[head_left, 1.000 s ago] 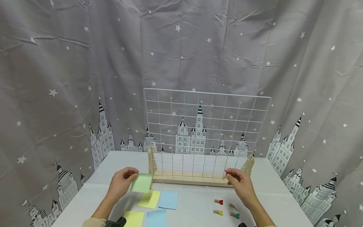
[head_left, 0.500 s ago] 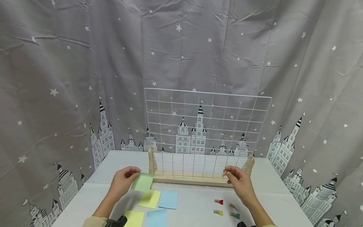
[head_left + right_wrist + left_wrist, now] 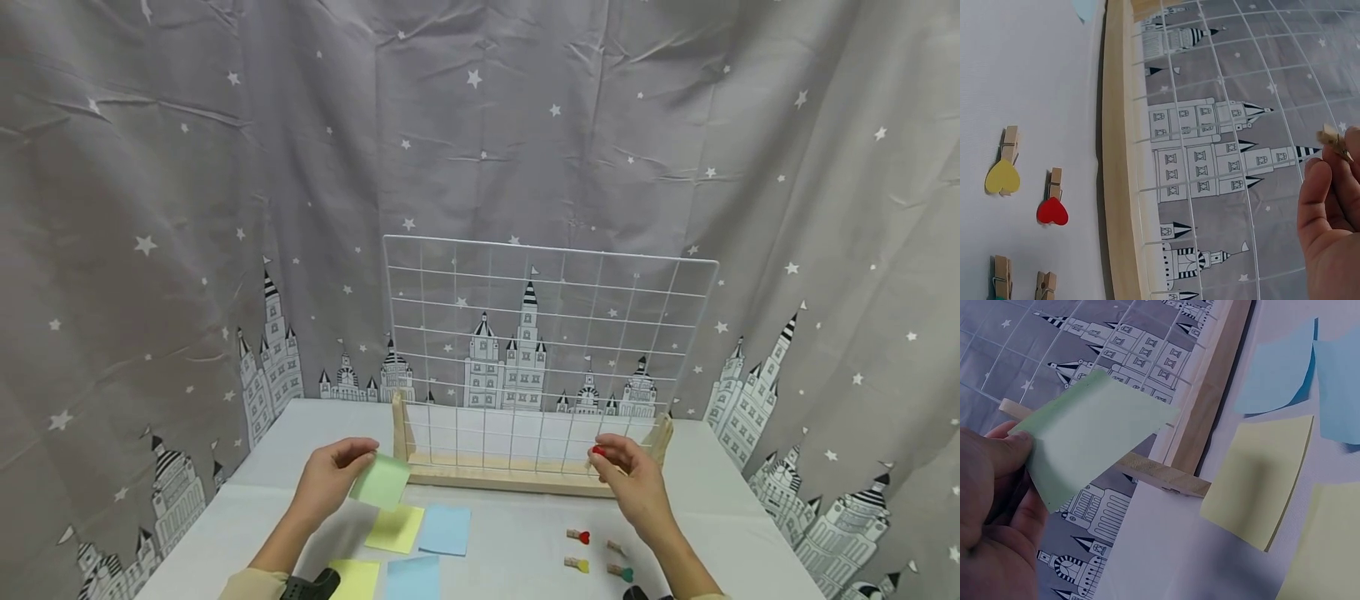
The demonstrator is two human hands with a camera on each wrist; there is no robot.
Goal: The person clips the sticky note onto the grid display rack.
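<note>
One grey curtain (image 3: 480,108) printed with white stars and castles forms the background. One white-covered table (image 3: 723,508) stands before it. On the table is one white wire grid panel (image 3: 545,342), upright in one pale wooden base (image 3: 510,479) with two end supports.

Two bare hands are positioned in front of the panel. Left hand (image 3: 330,477): thumb and fingers clamped on the edge of one square pale-green paper note (image 3: 381,482), held tilted above the table near the base's left end. Right hand (image 3: 637,483): fingertips pinching one small wooden clothespin with a red heart (image 3: 1330,136), near the base's right end.

Four square notes lie on the table: two yellow (image 3: 393,529), two light-blue (image 3: 445,531), arranged in two rows. Four wooden clothespins lie to their right: one red-hearted (image 3: 578,536), one yellow-hearted (image 3: 577,564), one green-hearted (image 3: 620,572), one with decoration indistinct (image 3: 616,547).
</note>
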